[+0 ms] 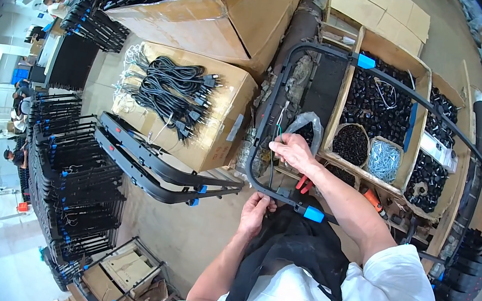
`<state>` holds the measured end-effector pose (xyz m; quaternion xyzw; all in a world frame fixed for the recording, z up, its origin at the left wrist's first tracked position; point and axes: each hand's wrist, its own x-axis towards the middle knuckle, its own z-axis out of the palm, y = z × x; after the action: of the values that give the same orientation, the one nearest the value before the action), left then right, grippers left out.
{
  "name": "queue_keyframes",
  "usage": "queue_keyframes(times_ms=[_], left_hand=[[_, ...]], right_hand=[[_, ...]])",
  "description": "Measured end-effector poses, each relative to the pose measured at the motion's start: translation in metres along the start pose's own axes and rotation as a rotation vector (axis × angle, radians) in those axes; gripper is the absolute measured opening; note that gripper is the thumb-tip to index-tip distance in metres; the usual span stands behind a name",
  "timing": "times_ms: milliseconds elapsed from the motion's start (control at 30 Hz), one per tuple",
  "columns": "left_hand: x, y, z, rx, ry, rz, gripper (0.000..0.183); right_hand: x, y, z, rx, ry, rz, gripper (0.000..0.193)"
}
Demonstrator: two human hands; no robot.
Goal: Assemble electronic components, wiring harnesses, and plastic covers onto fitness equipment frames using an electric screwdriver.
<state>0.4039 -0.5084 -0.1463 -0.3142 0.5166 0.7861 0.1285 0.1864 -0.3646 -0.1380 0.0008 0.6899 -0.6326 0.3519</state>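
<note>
A black tubular frame (268,108) with blue end pieces (314,214) lies in front of me across the bench and the parts boxes. My right hand (294,152) is closed in a pinch on a black cable beside the frame's left bar. Thin green and white wires (282,119) stick up beyond its fingers. From that hand the cable runs down toward the frame's near bar. My left hand (254,212) is closed at the near left corner, against the underside of the bar. What its fingers hold is hidden.
Left of the frame, a carton (220,120) carries bundled black power cords (175,89). Two more black frames (152,166) lean below it. Wooden boxes (424,96) of black plastic parts and a tray of silvery screws (383,160) stand right. Red-handled pliers (304,185) lie near my right forearm.
</note>
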Motion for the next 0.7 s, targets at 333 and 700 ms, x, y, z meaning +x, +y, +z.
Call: queue_keyframes(times_ms=[333, 700], left_hand=[[-0.003, 0.003, -0.001, -0.02, 0.049, 0.035, 0.012], [-0.001, 0.014, -0.004, -0.022, 0.022, -0.089, 0.013]], right_hand=[[0.007, -0.025, -0.093, -1.158, 0.1, -0.318, 0.02], [0.068, 0.097, -0.036, -1.686, 0.074, -0.574, 0.01]])
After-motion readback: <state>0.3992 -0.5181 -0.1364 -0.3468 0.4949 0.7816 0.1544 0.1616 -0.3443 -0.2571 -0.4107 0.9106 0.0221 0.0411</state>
